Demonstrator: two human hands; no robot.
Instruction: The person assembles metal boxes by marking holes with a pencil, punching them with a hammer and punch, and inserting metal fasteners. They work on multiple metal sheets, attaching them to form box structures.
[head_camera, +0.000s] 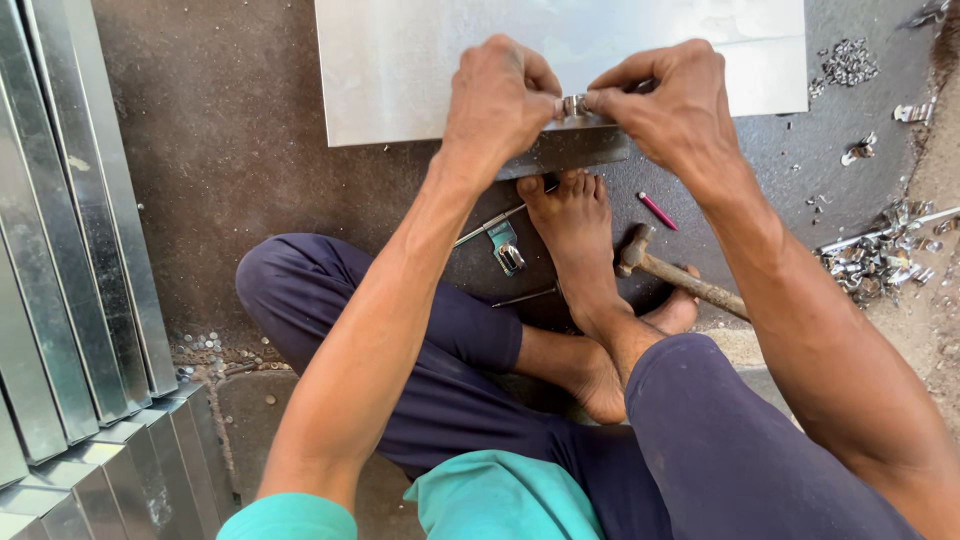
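- The left hand (500, 100) and right hand (672, 105) meet at twelve o'clock, fingertips pinched together on a small shiny metal clip (573, 104).
- Both hands are closed on that clip, thumbs and forefingers pressing it from either side.
- The clip sits on the near edge of a flat, dull-silver metal sheet (400, 70), smooth with faint scuffs.
- Beneath that edge lies a dark steel bar (565, 152), thick and straight, just past the toes of a bare foot (572, 225).
- A hammer (680, 278) with a worn wooden handle and rusty head lies at three o'clock of the foot, touching the ankle.
- A thin red pencil (658, 211) lies on the floor between hammer and bar.
- A small teal-handled tool (505, 245) with a slim metal rod rests at nine o'clock of the foot.
- Bright, curled metal scraps (875, 258) heap at three o'clock; another little pile sits at one o'clock.
- Long folded galvanised strips (70, 250), ribbed and glossy, are stacked at nine o'clock.
- The floor (230, 150) is dark, rough and gritty.
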